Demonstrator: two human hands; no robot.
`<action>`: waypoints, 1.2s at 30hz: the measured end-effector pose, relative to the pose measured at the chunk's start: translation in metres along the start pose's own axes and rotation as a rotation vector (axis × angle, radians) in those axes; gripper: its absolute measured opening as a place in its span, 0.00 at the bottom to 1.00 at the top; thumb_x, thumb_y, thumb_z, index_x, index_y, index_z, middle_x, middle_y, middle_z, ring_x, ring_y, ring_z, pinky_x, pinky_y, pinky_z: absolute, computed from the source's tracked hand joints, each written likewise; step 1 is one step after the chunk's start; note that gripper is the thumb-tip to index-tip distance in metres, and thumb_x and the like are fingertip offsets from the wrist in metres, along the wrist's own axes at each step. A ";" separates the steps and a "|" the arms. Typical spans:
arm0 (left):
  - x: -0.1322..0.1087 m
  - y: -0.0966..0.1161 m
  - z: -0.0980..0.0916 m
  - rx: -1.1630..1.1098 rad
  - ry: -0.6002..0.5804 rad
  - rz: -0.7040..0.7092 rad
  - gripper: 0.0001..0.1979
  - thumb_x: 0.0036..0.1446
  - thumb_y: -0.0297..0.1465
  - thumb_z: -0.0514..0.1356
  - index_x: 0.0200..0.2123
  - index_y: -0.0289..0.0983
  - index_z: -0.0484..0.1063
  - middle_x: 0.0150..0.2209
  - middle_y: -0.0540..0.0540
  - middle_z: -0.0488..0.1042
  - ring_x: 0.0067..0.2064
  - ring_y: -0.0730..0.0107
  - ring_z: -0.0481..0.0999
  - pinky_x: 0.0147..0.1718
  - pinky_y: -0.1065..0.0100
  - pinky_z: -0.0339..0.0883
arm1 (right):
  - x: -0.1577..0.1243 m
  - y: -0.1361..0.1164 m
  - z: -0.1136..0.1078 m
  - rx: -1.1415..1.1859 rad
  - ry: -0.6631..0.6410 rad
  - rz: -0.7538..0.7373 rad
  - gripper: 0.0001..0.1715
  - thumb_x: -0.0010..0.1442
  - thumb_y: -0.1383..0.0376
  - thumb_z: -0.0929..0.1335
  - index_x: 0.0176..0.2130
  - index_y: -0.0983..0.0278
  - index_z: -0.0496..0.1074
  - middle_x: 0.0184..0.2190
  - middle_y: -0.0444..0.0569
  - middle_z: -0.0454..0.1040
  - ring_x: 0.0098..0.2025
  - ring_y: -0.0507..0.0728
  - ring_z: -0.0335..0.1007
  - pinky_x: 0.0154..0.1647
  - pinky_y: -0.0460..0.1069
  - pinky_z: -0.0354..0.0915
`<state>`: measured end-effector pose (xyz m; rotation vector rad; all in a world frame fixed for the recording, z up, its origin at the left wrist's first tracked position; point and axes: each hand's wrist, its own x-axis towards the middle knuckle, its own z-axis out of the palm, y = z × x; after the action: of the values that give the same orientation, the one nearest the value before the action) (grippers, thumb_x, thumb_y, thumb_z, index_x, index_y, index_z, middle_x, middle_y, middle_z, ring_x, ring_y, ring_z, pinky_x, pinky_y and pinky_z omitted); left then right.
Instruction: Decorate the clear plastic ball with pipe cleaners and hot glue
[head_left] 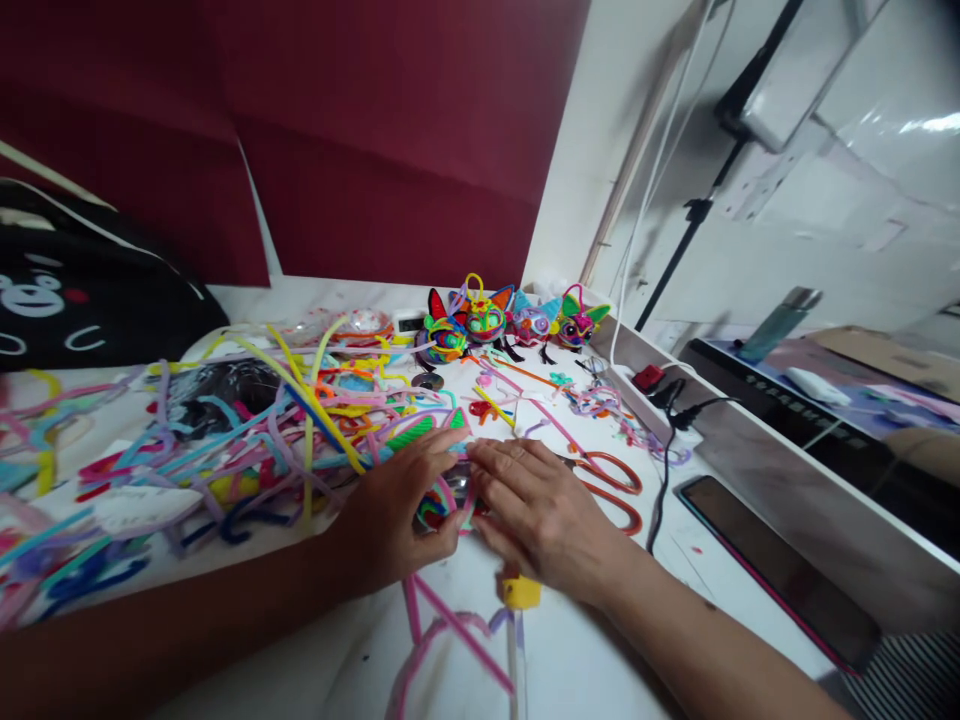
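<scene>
Between both hands sits a small animal-head ornament (459, 487), with a clear rounded surface and coloured pipe cleaners on it. Its green ears (411, 432) stick out past my fingers. My left hand (401, 505) is closed round its left side, thumb below and fingers on top. From the right, my right hand (536, 510) presses its bent fingers against the ornament, hiding much of it. Pink pipe cleaners (457, 625) trail below on the white table. A yellow block with a translucent stick (521, 590) lies under my right hand. Orange-handled scissors (615, 475) are just beyond that hand.
Loose pipe cleaners (247, 440) pile up across the left. Several finished animal heads (487, 320) stand at the back. A phone (780, 570), a black cable (664, 480) and a power strip (652, 400) lie right, beside a low partition (787, 450). A black bag (90, 280) stands far left.
</scene>
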<state>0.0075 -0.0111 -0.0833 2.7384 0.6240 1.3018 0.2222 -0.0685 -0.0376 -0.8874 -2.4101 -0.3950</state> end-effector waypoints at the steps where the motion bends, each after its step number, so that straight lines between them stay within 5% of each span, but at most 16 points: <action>1: 0.000 0.000 0.000 0.012 -0.002 -0.009 0.25 0.58 0.26 0.59 0.58 0.38 0.61 0.60 0.33 0.72 0.62 0.52 0.73 0.60 0.51 0.70 | 0.000 0.001 0.000 0.008 0.002 -0.006 0.14 0.70 0.64 0.65 0.49 0.71 0.72 0.54 0.62 0.77 0.57 0.64 0.74 0.56 0.59 0.69; 17: 0.006 0.016 -0.001 0.114 0.042 -0.066 0.21 0.56 0.25 0.59 0.53 0.39 0.62 0.59 0.34 0.74 0.61 0.53 0.74 0.57 0.54 0.74 | 0.007 0.016 -0.005 0.022 -0.121 -0.090 0.10 0.69 0.62 0.65 0.43 0.67 0.71 0.54 0.61 0.74 0.57 0.65 0.72 0.54 0.58 0.70; 36: 0.001 0.007 0.002 0.077 0.037 -0.037 0.23 0.57 0.27 0.59 0.57 0.39 0.62 0.62 0.33 0.72 0.63 0.49 0.72 0.58 0.50 0.73 | 0.004 0.019 0.000 0.129 -0.047 -0.064 0.11 0.69 0.61 0.63 0.42 0.66 0.69 0.55 0.64 0.74 0.57 0.64 0.73 0.53 0.58 0.72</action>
<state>0.0117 -0.0170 -0.0823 2.7541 0.7396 1.3503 0.2319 -0.0525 -0.0335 -0.7727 -2.4809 -0.2416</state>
